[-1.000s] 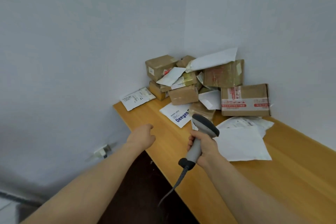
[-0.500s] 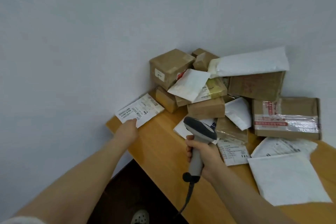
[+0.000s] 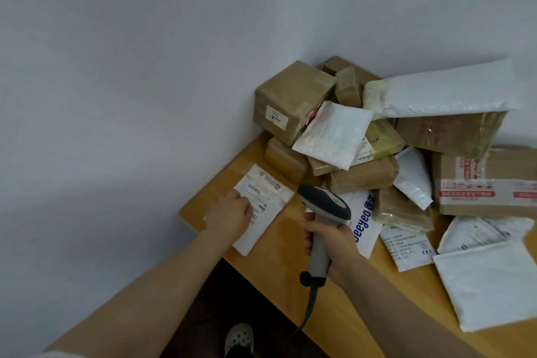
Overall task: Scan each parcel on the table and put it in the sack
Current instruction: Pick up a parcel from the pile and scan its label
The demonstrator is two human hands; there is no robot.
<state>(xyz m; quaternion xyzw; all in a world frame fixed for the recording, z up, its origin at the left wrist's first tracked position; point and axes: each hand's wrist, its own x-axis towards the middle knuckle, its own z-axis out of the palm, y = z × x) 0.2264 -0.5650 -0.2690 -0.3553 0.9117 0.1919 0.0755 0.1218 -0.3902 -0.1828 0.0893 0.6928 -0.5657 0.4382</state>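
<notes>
A flat white parcel (image 3: 267, 197) with a printed label lies at the near left corner of the wooden table (image 3: 279, 244). My left hand (image 3: 229, 213) rests on its near part, fingers curled onto the label. My right hand (image 3: 331, 238) grips the grey handle of a barcode scanner (image 3: 322, 206), whose dark head sits just right of that parcel. The scanner's cable hangs down off the table edge. No sack is in view.
A heap of brown cardboard boxes (image 3: 293, 102) and white mailer bags (image 3: 334, 134) fills the table corner against the grey walls. Flat white mailers (image 3: 488, 282) lie at the right. A shoe (image 3: 239, 338) shows on the dark floor below the table edge.
My left hand has reached forward from the table edge onto the flat labelled parcel. The scanner in my right hand has moved closer to that parcel. The view has shifted in toward the heap.
</notes>
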